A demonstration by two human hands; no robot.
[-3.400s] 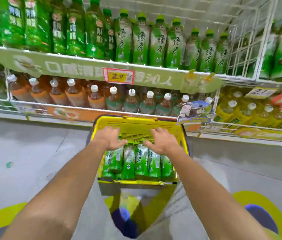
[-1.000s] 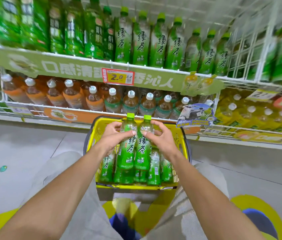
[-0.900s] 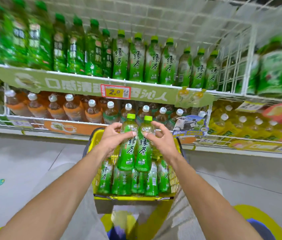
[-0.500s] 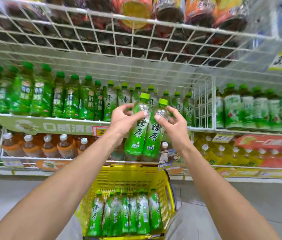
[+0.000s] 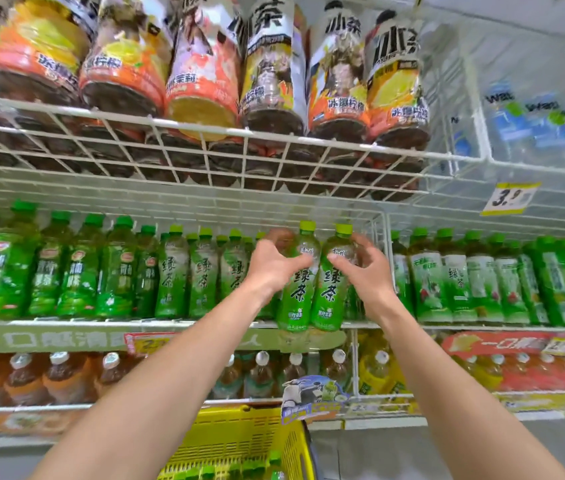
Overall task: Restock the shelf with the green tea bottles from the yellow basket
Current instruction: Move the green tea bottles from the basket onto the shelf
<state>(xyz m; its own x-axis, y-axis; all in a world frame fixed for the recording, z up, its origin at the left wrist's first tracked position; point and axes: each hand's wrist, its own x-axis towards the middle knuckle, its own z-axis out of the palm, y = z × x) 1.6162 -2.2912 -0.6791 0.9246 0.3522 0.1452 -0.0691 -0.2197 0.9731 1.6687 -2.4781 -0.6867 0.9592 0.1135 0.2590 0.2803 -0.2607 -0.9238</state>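
Note:
My left hand (image 5: 270, 265) grips one green tea bottle (image 5: 296, 289) by its upper part. Beside it, my right hand (image 5: 366, 268) grips a second green tea bottle (image 5: 329, 289). Both bottles are upright, side by side, held at the front edge of the green tea shelf (image 5: 66, 323), near the white wire divider (image 5: 386, 271). A row of matching green tea bottles (image 5: 201, 271) stands on that shelf to the left. The yellow basket (image 5: 239, 441) sits below, with several bottle caps showing at its lower edge.
A wire shelf (image 5: 205, 161) of large iced tea bottles hangs just above the green tea row. Other green bottles (image 5: 464, 278) fill the compartment right of the divider. Brown and yellow drinks line the shelf below. A price tag (image 5: 508, 199) hangs at the upper right.
Both hands have lifted the two bottles out of the basket and up to the green tea shelf. The view has tilted upward, so the basket now lies at the bottom edge.

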